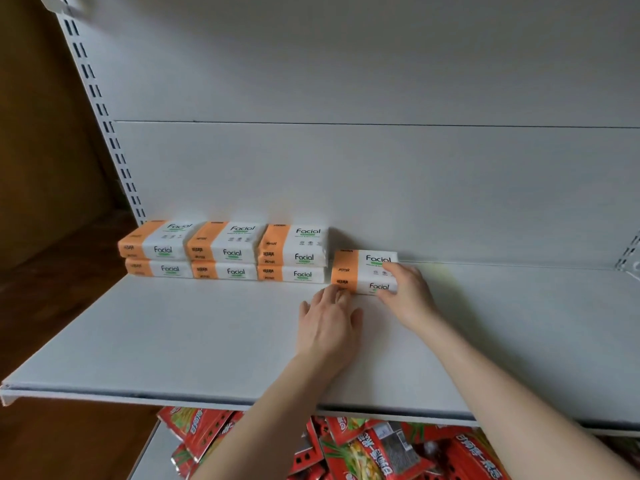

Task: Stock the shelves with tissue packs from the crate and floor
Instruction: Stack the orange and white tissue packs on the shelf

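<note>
White shelf [173,341] fills my view: on it, right fingers [398,275] curl round the right end of 1 tissue pack [360,271], straight left fingers [332,293] press its near corner, probably squaring it into line with 3 stacks [225,251] of 2 left of them.

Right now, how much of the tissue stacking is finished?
Done: six tissue packs stand at the back in three stacks of two. In hand: a seventh pack sits beside them, the right hand gripping its right end and the left hand touching its front. Left: that pack has none on top, and most of the shelf is bare. The crate is out of view.
</note>
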Demonstrator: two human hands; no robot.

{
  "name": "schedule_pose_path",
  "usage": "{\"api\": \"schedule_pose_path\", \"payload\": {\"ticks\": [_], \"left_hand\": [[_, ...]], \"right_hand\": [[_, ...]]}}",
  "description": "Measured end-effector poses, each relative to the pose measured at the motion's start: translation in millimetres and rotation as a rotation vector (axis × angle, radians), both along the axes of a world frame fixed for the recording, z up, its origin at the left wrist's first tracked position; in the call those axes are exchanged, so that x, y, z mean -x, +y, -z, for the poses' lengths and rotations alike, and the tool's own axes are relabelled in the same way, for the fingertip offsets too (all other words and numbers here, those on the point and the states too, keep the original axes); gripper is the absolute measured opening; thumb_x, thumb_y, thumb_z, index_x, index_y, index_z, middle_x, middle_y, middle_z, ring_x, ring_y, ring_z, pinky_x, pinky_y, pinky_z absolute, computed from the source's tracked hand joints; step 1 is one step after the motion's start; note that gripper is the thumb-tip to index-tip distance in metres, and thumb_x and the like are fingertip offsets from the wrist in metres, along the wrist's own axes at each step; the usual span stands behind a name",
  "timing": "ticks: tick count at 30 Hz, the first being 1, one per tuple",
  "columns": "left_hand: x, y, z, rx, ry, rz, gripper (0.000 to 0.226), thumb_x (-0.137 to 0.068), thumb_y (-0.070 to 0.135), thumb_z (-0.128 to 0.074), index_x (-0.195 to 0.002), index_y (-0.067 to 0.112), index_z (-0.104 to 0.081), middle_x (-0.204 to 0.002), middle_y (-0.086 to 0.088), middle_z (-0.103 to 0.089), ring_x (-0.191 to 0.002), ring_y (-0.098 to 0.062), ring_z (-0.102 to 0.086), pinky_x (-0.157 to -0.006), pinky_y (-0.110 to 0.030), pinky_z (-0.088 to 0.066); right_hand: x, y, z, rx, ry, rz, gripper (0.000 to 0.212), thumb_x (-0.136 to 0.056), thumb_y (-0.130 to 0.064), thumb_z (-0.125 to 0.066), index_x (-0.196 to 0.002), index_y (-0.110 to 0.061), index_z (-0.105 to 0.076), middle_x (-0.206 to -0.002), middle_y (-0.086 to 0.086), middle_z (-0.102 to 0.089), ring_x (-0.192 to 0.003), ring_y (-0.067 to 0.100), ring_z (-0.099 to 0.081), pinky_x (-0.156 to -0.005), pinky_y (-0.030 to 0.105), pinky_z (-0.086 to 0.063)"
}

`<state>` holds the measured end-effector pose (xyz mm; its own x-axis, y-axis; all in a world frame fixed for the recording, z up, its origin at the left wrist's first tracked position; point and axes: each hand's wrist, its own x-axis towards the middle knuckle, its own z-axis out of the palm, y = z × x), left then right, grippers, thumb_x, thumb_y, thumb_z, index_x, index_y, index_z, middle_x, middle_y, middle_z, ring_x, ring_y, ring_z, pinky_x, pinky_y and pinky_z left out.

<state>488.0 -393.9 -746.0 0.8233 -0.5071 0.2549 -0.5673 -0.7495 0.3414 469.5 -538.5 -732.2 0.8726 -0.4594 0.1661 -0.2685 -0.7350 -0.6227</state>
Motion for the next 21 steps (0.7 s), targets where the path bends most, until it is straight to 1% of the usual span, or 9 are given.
{"api": "schedule_pose_path", "payload": {"ticks": [2,4,6,10,14,18,21], "left_hand": [[-4,-1,2,0.004,0.053,0.005,0.037,-0.097,0.036,-0.032,-0.129,0.019,-0.042,-0.146,0.005,-0.034,-0.136,-0.018,-0.027,-0.104,-0.035,-0.024],[-5,-2,2,0.004,0.1,0.005,0.041,-0.098,0.039,-0.028,-0.133,0.021,-0.036,-0.151,0.007,-0.029,-0.14,-0.014,-0.021,-0.107,-0.036,-0.021],[-5,-1,-2,0.022,0.134,-0.004,0.042,-0.099,0.04,-0.025,-0.133,0.02,-0.037,-0.151,0.006,-0.03,-0.14,-0.014,-0.024,-0.108,-0.036,-0.02],[-3,2,-9,0.065,0.18,-0.028,0.044,-0.1,0.039,-0.025,-0.135,0.016,-0.037,-0.15,0.003,-0.032,-0.137,-0.016,-0.03,-0.107,-0.03,-0.021],[-4,1,-10,0.039,0.192,-0.038,0.045,-0.1,0.04,-0.026,-0.135,0.015,-0.038,-0.149,0.001,-0.033,-0.136,-0.019,-0.031,-0.107,-0.031,-0.022],[-9,-5,-8,-0.016,0.198,-0.091,0.039,-0.099,0.042,-0.023,-0.122,0.018,-0.043,-0.143,0.003,-0.041,-0.129,-0.022,-0.035,-0.101,-0.035,-0.026],[-14,-10,-5,-0.047,0.16,-0.144,0.038,-0.098,0.043,-0.022,-0.115,0.02,-0.046,-0.138,0.005,-0.044,-0.126,-0.021,-0.036,-0.098,-0.035,-0.027]], "right_hand": [[-7,-2,0,-0.002,-0.003,-0.013,0.052,-0.088,-0.009,-0.055,-0.138,-0.012,-0.04,-0.139,0.013,-0.039,-0.128,0.024,-0.04,-0.097,0.022,-0.031],[-13,-4,1,-0.004,-0.009,-0.025,0.052,-0.089,-0.008,-0.054,-0.139,-0.011,-0.039,-0.139,0.013,-0.04,-0.128,0.023,-0.04,-0.098,0.022,-0.03],[-18,-4,1,-0.005,-0.008,-0.041,0.052,-0.09,-0.007,-0.053,-0.139,-0.01,-0.038,-0.14,0.013,-0.04,-0.129,0.023,-0.039,-0.1,0.022,-0.028],[-24,-4,2,0.008,0.002,-0.053,0.051,-0.091,-0.006,-0.05,-0.14,-0.009,-0.036,-0.141,0.014,-0.039,-0.13,0.025,-0.038,-0.101,0.025,-0.028],[-25,-2,3,0.0,-0.005,-0.051,0.052,-0.091,-0.007,-0.049,-0.141,-0.009,-0.035,-0.14,0.014,-0.038,-0.128,0.027,-0.04,-0.101,0.027,-0.031],[-23,0,8,0.008,-0.024,-0.046,0.053,-0.091,-0.009,-0.051,-0.141,-0.011,-0.034,-0.138,0.014,-0.037,-0.126,0.028,-0.041,-0.102,0.029,-0.032],[-23,1,12,0.022,-0.107,-0.025,0.052,-0.089,-0.008,-0.054,-0.139,-0.009,-0.037,-0.136,0.012,-0.04,-0.126,0.026,-0.041,-0.101,0.027,-0.031]]}}
